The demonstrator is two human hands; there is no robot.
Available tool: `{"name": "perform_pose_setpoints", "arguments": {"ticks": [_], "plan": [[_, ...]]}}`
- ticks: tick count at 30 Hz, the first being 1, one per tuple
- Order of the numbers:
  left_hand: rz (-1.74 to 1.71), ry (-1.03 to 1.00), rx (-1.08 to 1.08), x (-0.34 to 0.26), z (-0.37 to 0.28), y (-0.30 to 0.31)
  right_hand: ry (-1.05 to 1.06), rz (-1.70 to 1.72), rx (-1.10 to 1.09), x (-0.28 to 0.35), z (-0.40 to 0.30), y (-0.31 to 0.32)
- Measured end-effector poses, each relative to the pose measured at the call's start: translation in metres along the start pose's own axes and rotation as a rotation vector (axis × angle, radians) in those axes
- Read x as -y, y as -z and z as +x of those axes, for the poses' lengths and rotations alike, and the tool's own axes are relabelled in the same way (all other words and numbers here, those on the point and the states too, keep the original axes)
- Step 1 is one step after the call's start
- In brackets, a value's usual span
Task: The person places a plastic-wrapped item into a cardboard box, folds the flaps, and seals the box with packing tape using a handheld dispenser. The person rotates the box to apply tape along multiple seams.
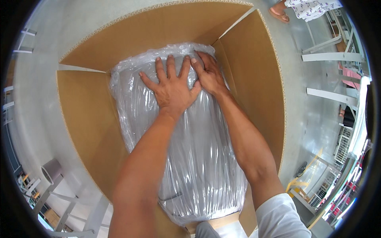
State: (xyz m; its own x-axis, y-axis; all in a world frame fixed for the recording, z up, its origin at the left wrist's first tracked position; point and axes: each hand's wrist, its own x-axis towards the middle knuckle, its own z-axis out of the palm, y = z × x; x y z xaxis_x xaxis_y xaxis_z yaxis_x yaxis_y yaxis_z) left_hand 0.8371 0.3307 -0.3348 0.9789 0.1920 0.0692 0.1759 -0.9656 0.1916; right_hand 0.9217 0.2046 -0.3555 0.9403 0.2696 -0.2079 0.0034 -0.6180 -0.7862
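Note:
A large grey bundle (196, 142) wrapped in clear plastic film lies inside an open cardboard box (166, 23). My left hand (175, 89) rests flat on its far part, fingers spread over the shiny film. Beside it, my right hand (209, 71) touches the bundle near its far right corner, with the thumb close to the left fingers. Part of that hand's fingertips is hard to see against the film. The box flaps stand up at the far side, the left and the right. What is inside the wrap cannot be made out beyond its grey colour.
Around the box is a smooth grey floor (41, 119). A grey bin (52, 171) stands at lower left by metal frames (71, 205). White table legs (332, 57) line the right side. A person's sandalled foot (279, 13) shows at upper right.

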Motion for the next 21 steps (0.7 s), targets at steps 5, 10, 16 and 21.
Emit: {"name": "perform_pose_setpoints", "arguments": {"ticks": [5, 10, 16, 21], "plan": [[-0.006, 0.02, 0.079, -0.006, 0.002, 0.001, -0.098, -0.16, 0.074, 0.009, 0.004, 0.021], [0.065, 0.033, 0.093, 0.012, 0.002, 0.006, 0.195, -0.285, -0.38, 0.124, -0.031, 0.065], [0.041, -0.006, 0.003, -0.002, 0.0, -0.001, 0.653, -0.717, -0.209, 0.217, 0.008, 0.086], [0.048, -0.003, -0.023, 0.006, -0.003, -0.003, 0.641, -0.743, -0.094, 0.201, 0.007, 0.083]]}}
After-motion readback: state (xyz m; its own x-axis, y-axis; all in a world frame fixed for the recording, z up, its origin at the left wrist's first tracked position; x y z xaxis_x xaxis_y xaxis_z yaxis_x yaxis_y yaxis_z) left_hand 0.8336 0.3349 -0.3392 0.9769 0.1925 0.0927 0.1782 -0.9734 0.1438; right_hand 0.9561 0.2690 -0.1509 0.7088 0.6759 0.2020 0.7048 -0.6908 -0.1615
